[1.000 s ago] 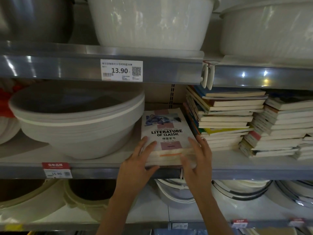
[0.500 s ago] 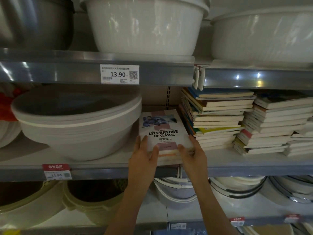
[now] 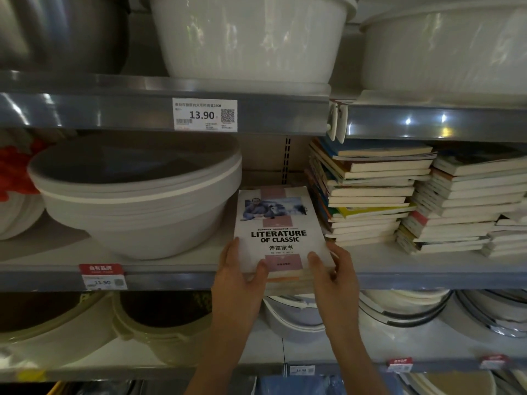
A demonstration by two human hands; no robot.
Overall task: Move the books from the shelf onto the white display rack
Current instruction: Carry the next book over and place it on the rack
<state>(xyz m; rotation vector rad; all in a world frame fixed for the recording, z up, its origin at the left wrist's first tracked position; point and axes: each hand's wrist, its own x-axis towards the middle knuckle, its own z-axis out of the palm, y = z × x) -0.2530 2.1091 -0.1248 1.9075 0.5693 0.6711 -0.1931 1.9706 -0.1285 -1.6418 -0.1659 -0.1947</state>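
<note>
Head view: a small stack of books [image 3: 281,232], topped by "Literature of Classic", lies flat at the front edge of the middle shelf [image 3: 171,276], between the stacked white basins [image 3: 137,201] and taller book piles [image 3: 368,192]. The left hand [image 3: 239,269] and right hand [image 3: 333,269] clamp the stack's near corners, thumbs on the cover, fingers curled along the sides, probably to lift it as one bundle. The white display rack is out of view.

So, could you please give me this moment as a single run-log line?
stage: gripping books | left hand: holds small stack | right hand: holds same stack | stack: at shelf front edge | rack: not in view
</note>
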